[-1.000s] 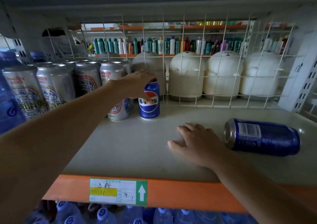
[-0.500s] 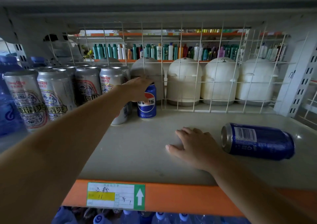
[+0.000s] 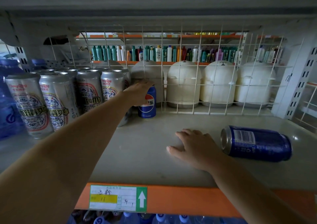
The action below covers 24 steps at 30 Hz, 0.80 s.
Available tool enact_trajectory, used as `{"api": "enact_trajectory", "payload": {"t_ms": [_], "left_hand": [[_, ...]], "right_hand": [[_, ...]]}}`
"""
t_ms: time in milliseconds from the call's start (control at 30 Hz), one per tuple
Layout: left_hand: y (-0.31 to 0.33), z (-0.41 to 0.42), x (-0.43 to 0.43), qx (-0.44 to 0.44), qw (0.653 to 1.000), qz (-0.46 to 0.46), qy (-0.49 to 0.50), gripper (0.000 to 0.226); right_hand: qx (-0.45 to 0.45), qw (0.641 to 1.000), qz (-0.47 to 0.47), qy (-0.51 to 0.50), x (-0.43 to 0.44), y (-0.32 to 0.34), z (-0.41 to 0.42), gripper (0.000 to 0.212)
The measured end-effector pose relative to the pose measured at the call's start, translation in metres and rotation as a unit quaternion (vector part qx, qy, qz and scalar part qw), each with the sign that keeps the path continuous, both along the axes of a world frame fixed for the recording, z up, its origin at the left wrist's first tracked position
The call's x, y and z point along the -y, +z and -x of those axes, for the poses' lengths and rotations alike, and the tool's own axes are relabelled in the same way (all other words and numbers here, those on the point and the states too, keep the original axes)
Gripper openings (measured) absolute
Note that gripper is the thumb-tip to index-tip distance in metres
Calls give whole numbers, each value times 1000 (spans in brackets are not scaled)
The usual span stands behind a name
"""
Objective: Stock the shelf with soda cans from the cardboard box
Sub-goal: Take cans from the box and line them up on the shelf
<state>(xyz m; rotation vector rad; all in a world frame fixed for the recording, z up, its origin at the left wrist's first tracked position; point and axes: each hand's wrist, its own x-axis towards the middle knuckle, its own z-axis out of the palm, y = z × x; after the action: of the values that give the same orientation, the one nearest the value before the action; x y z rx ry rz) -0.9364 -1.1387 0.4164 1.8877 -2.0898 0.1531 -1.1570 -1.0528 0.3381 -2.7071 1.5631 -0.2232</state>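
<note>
A blue Pepsi can stands upright at the back of the grey shelf, close to the wire grid. My left hand grips it from above, fingers curled over its top. A second blue can lies on its side at the right of the shelf, its base toward me. My right hand rests flat on the shelf just left of that lying can, not touching it. The cardboard box is out of view.
Several tall silver beer cans stand in rows at the left, touching the Pepsi can's side. Blue water bottles fill the far left. White domed containers sit behind the wire grid. An orange shelf edge carries a price label.
My left hand has pushed the upright Pepsi can farther back toward the wire grid. The right hand and the lying can have stayed in place.
</note>
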Motion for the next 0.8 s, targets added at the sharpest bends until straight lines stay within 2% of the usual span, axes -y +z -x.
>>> {"api": "enact_trajectory", "payload": {"t_ms": [200,400,600,700,800], "left_hand": [[-3,3,4,-5,1000,1,1,72],[-7,5,6,-45,999,20,-17,63],[-13,10,6,-66,995,63,-40,50],[-13,7,4,-100,991,79,-34,50],[-12,4,3,-123,990,54,-36,59]], "right_hand": [[6,1000,0,-1,0,1,-1,64],[11,1000,-15,-6,-1,3,-2,62],[3,1000,-18,-3,-2,4,-1,62],[-4,1000,-22,-3,0,4,-1,63],[-4,1000,-24,1,0,3,-1,62]]}}
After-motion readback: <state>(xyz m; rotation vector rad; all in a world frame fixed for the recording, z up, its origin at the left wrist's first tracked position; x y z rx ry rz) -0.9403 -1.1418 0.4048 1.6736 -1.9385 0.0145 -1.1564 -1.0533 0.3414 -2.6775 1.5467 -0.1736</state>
